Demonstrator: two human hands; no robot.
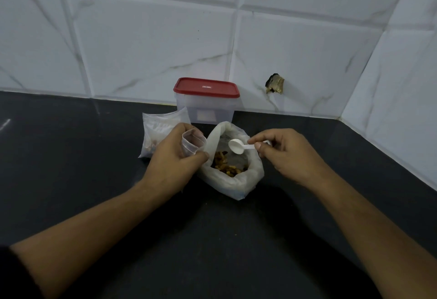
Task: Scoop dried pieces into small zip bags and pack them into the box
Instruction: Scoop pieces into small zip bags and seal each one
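Right hand [281, 152] pinches the scoop [236, 146] by its handle, fingers curled tight. Bowl looks empty, handle axis 3→9 o'clock. Dried pieces [224, 166] lie in the open big bag [238, 185], just below the bowl at 7 o'clock. Left hand [172, 159] grips the small zip bag [192, 144], mouth open, near the bowl at 9 o'clock. Box [207, 107] at 12, lid on. Right hand is nearer the pieces, so a dip is likely next.
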